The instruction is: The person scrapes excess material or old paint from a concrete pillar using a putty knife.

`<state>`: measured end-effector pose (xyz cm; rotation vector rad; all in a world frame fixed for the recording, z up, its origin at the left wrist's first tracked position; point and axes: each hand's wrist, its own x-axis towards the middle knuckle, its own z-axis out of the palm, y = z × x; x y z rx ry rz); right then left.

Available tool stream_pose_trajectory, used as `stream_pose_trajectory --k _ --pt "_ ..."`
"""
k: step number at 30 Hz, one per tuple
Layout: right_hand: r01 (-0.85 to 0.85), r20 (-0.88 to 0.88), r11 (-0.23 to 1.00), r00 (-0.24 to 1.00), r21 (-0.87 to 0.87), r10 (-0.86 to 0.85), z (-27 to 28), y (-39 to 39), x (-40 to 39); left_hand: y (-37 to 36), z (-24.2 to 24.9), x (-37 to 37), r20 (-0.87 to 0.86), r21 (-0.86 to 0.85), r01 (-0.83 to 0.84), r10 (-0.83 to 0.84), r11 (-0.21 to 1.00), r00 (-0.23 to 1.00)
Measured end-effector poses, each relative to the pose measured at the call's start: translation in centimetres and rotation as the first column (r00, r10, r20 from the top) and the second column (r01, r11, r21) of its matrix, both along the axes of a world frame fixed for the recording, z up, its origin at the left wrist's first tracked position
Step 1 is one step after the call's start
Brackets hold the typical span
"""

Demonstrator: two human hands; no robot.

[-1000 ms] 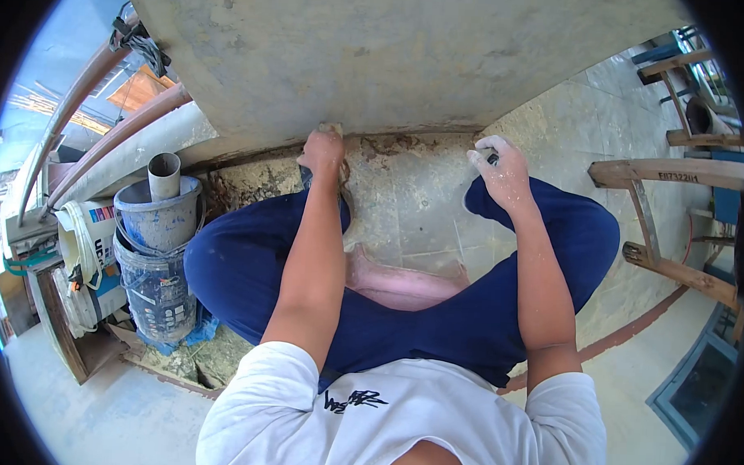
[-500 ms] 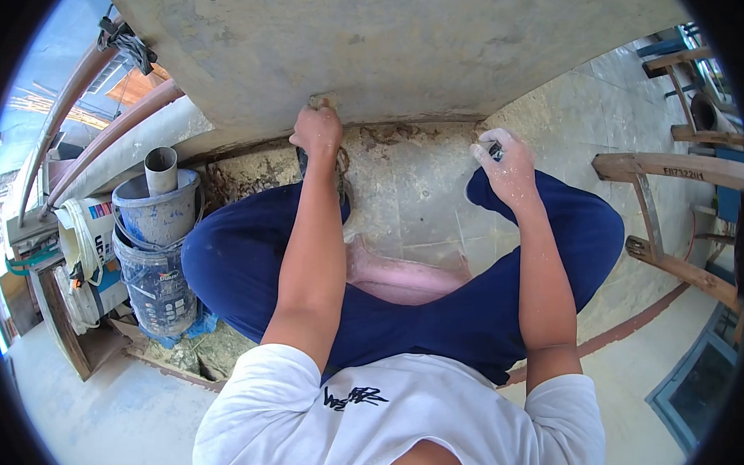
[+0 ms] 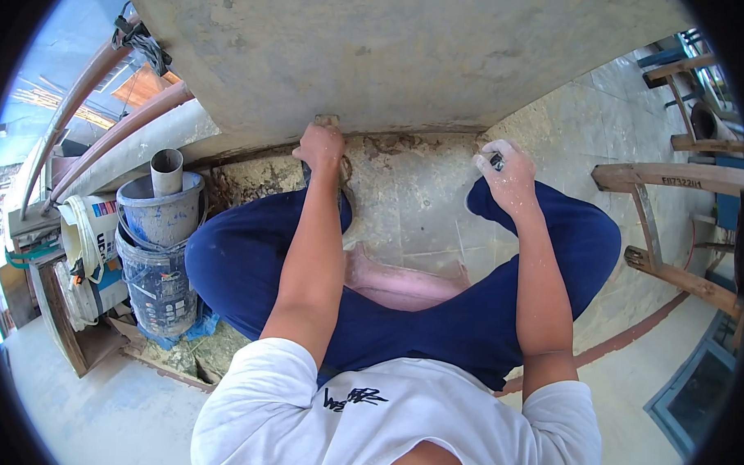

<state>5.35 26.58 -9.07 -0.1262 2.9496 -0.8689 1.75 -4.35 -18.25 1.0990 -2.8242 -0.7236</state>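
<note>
My left hand (image 3: 319,145) is closed around a small flat tan-grey piece (image 3: 327,120), whose edge shows past the knuckles against the low part of the grey wall (image 3: 378,60). Just below runs the wall's rough, crumbling foot (image 3: 400,143). My right hand (image 3: 507,172), dusted with white, hovers over my right knee side near the wall's corner. Its fingers curl around a small dark object (image 3: 496,161), mostly hidden by the fingers, so I cannot tell what it is. Between my legs, clad in dark blue trousers (image 3: 240,244), lies a pinkish piece (image 3: 407,284) that I sit over.
Stacked paint-stained buckets (image 3: 157,286) stand at my left, with a grey pipe (image 3: 167,172) upright in the top one. A white container (image 3: 90,223) is beside them. Wooden frames (image 3: 677,175) stand on the right. A blue-framed glass panel (image 3: 703,383) lies at lower right.
My left hand has slid slightly down the wall with the flat piece, closer to its foot. My right hand stays nearly in place, and the whole view has shifted a little.
</note>
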Motion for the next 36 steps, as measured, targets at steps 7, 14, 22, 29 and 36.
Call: stream_pose_trajectory --k 7,14,22,29,36 --pt "-0.018 0.005 0.999 1.000 0.044 0.018 -0.1 0.1 0.1 -0.3 0.5 -0.9 0.126 0.027 0.002 -0.005 1.000 0.992" --pt "0.001 0.002 0.999 1.000 0.051 -0.002 -0.1 0.2 -0.1 -0.1 -4.7 0.8 0.232 0.115 -0.016 -0.011 0.993 0.973" --pt "-0.008 0.035 0.995 0.999 0.099 0.004 -0.6 0.5 -0.1 -0.6 -5.3 -2.1 0.159 0.132 -0.096 0.075 0.987 0.984" --pt "-0.042 0.032 0.995 0.999 0.092 0.039 -0.2 -0.2 -0.2 0.4 0.3 -1.1 -0.228 0.185 0.063 -0.020 0.981 0.973" --pt "-0.050 0.016 0.994 0.999 0.102 0.048 0.1 -1.0 -0.8 -2.4 -4.0 -0.6 0.070 0.167 -0.038 0.027 0.985 0.997"
